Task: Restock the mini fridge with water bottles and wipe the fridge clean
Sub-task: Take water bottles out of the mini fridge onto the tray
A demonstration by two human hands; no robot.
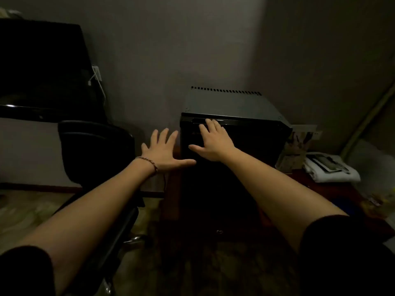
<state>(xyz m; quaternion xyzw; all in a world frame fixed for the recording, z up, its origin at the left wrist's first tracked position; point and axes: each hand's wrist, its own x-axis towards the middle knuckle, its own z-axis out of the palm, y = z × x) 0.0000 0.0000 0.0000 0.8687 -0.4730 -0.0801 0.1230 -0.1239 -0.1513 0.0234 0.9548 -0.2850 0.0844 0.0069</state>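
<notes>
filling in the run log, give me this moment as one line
stage: before opening | mini fridge: door shut | right hand: open, fingertips at top handle strip | left hand: open, spread, beside fridge, empty | water bottles: none seen

surface: floor (32,212) | on it: mini fridge (230,167); office chair (96,150)

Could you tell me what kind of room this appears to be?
Probably a dim hotel room or small office: a black mini fridge against the wall, a black swivel chair at a desk, and carpeted floor.
</notes>
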